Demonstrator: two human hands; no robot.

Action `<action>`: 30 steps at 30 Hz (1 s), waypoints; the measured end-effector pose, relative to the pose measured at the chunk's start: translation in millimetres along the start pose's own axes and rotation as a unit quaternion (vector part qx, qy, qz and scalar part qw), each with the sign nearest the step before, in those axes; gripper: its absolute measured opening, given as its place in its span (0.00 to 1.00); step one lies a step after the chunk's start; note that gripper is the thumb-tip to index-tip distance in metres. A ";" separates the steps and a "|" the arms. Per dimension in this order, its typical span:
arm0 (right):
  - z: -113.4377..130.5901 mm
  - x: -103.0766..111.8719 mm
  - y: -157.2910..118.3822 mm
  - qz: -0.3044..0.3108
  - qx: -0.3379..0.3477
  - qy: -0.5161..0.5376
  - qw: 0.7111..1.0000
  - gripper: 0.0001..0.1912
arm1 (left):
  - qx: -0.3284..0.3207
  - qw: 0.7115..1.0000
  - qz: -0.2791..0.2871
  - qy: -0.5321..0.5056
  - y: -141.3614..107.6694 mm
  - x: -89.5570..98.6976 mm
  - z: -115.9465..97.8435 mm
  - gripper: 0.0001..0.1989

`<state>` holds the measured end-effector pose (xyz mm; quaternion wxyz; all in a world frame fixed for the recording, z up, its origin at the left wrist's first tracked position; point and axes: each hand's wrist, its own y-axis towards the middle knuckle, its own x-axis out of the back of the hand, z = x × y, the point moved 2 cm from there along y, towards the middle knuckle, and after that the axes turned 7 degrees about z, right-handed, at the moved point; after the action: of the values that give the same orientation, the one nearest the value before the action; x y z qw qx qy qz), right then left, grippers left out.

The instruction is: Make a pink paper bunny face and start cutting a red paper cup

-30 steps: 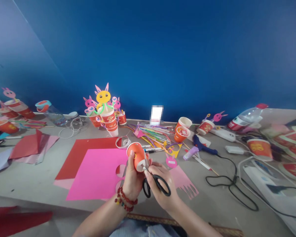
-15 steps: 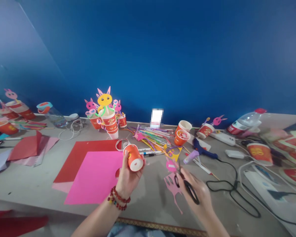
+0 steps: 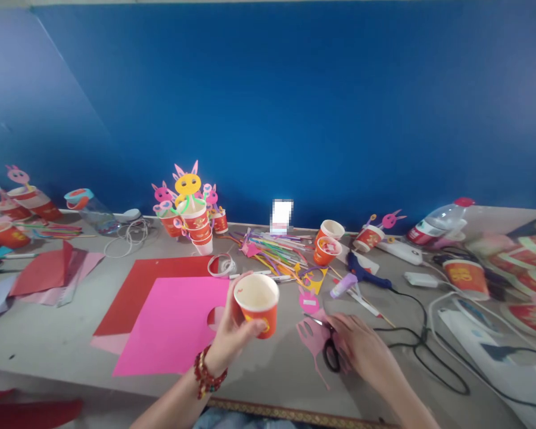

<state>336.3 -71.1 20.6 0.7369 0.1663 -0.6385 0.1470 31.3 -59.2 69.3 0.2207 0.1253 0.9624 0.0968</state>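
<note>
A red-orange paper cup point(image 3: 259, 307) is upright in my left hand point(image 3: 232, 333), its white open mouth facing up toward me. My right hand point(image 3: 361, 345) rests low over the table beside black-handled scissors point(image 3: 331, 356); its fingertips are at the scissors, and whether they grip them is unclear. Under the scissors lies a pink cut-out paper scrap point(image 3: 311, 339). Just behind sits a pink rabbit-head shape point(image 3: 309, 302) with a pale strip on it. A bright pink sheet point(image 3: 170, 328) with a round hole lies left of the cup, over a red sheet point(image 3: 129, 298).
Colourful pipe cleaners point(image 3: 277, 250) lie at the back centre. Stacked decorated cups point(image 3: 199, 223) stand behind the sheets. A blue glue gun point(image 3: 366, 274), its black cord, more cups point(image 3: 328, 250), a plastic bottle point(image 3: 438, 223) and a white power strip point(image 3: 402, 250) are on the right.
My left hand has turned the cup from base-forward to mouth-up. My right hand has lowered the scissors onto the pink scrap, and its fingers are no longer clearly around the handles.
</note>
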 end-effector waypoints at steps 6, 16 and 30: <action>37.6 34.9 4.8 -0.055 0.013 0.135 0.989 0.21 | -0.185 0.919 0.231 0.259 -4.0 -3.9 -11.0 0.43; 114.5 94.5 17.7 -0.147 0.171 0.139 0.964 0.32 | -0.050 0.986 0.103 0.121 -5.7 -13.3 -32.7 0.34; 138.8 108.0 42.6 -0.213 0.233 0.075 0.946 0.10 | -0.016 0.996 -0.022 -0.080 -10.9 2.8 1.1 0.28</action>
<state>209.4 -92.4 147.9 0.7375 0.4540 -0.4788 0.1437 27.1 -68.7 64.5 0.3011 0.1079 0.9425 0.0968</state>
